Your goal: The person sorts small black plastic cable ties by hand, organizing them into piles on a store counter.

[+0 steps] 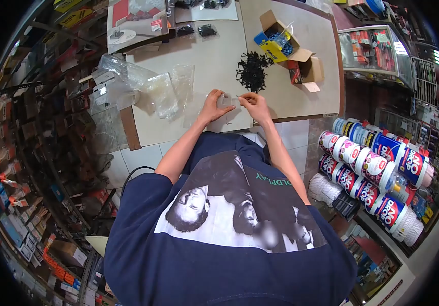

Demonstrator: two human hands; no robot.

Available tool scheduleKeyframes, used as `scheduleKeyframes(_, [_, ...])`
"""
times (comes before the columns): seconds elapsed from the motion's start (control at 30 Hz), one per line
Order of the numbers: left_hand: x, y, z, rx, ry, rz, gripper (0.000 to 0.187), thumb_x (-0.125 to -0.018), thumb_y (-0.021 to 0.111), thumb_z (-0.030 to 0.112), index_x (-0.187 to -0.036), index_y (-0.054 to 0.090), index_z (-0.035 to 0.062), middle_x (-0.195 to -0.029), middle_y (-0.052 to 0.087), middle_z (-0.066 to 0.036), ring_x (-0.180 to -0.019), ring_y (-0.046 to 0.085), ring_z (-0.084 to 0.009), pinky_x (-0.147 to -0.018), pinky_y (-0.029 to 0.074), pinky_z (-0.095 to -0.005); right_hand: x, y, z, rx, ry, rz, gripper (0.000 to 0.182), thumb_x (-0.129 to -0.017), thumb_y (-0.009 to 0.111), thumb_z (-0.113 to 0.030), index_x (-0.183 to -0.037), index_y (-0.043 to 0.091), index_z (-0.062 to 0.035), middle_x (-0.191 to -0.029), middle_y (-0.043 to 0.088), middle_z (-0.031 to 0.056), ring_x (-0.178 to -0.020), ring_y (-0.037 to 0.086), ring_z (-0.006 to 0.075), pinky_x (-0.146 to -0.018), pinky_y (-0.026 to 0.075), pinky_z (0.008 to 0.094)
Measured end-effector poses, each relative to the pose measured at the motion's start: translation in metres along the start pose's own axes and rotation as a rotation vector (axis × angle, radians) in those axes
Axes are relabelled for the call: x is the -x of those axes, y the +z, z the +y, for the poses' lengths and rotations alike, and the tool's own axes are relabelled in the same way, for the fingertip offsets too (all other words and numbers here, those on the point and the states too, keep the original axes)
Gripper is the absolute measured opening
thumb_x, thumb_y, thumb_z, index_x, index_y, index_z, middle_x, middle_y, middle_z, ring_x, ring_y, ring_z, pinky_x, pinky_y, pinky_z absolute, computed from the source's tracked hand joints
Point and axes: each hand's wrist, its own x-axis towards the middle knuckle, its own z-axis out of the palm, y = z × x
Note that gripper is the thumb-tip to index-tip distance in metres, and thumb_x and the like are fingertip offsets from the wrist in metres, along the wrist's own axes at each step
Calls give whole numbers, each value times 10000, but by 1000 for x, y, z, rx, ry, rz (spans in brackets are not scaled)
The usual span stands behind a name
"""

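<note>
My left hand point(215, 107) is curled around a small clear plastic bag point(226, 100), thumb and fingers holding it above the table. Just to its right, my right hand point(254, 106) pinches a small thin item at the bag's edge; it is too small to name. Beyond my right hand lies a pile of small black screw-like pieces point(252, 71). Flat clear plastic bags point(164, 96) are spread on the table to the left of my left hand.
A yellow and blue box point(279, 45) with small blue pieces inside stands behind the pile, beside an open cardboard box point(308, 73). Small filled packets point(207, 31) lie at the back. Stacked paint tubs point(365, 163) stand right of the table point(219, 53); crowded shelves point(35, 168) line the left.
</note>
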Motion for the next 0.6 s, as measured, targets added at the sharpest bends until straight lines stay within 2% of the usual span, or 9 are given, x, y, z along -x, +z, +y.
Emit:
scheduleKeyframes(0.1, [0,0,-3,42,-16,1,460,-636,789,300,-924,563,20,-943,540,-137,-892,547,-301,-787,448,-360,-3,11,-8,91,-59,-115,247,-829,639,-197,-941,623,23,-810,641,67,-758,605,116,-677,468,246])
scheduleKeyframes(0.17, [0,-1,-2,35,-18,-2,471,-634,791,302,-929,560,15,-952,539,-135,-896,547,-298,-791,448,-357,-5,9,-2,126,-87,-82,268,-809,658,-205,-911,624,41,-802,655,97,-733,622,143,-661,491,265])
scheduleKeyframes(0.23, [1,-2,-1,25,-18,-3,482,-632,793,303,-933,558,10,-961,539,-134,-900,548,-295,-795,448,-354,-11,-4,15,-8,71,11,262,-834,632,-210,-973,600,10,-839,640,77,-746,607,122,-662,476,253])
scheduleKeyframes(0.27, [1,-2,0,37,-32,-6,498,-631,794,311,-945,555,6,-968,539,-132,-908,546,-292,-802,446,-351,-14,-13,24,-3,65,7,262,-834,632,-210,-973,600,10,-839,640,77,-746,607,122,-662,476,253])
scheduleKeyframes(0.33, [0,-1,0,52,-42,0,514,-631,795,319,-956,552,3,-976,539,-130,-915,545,-288,-809,444,-349,-19,-35,47,18,190,218,278,-822,634,-198,-1006,579,3,-842,643,90,-748,614,127,-655,488,262])
scheduleKeyframes(0.37, [0,-1,-1,46,-59,-9,537,-629,795,336,-974,549,6,-985,540,-133,-928,543,-285,-819,441,-347,-21,-47,62,24,183,215,278,-822,634,-198,-1006,579,3,-842,643,90,-748,614,127,-655,488,262])
scheduleKeyframes(0.43, [0,-1,1,36,-73,-11,560,-628,795,353,-992,545,10,-994,541,-136,-940,541,-281,-828,439,-346,-26,-65,88,263,185,343,311,-805,637,-195,-1033,564,4,-853,648,110,-758,625,140,-640,496,267])
scheduleKeyframes(0.47, [-1,-2,2,36,-98,-22,566,-631,790,352,-1003,530,15,-995,540,-139,-956,534,-288,-844,434,-357,-29,-72,99,317,154,343,325,-778,648,-196,-1029,565,-6,-863,653,112,-781,634,175,-669,499,293])
scheduleKeyframes(0.6, [-4,-3,7,6,-217,-46,608,-641,779,372,-1039,478,24,-1001,539,-148,-984,525,-297,-862,426,-369,-36,-77,78,449,56,274,319,-766,653,-194,-1037,569,-49,-899,651,98,-828,632,208,-714,494,324])
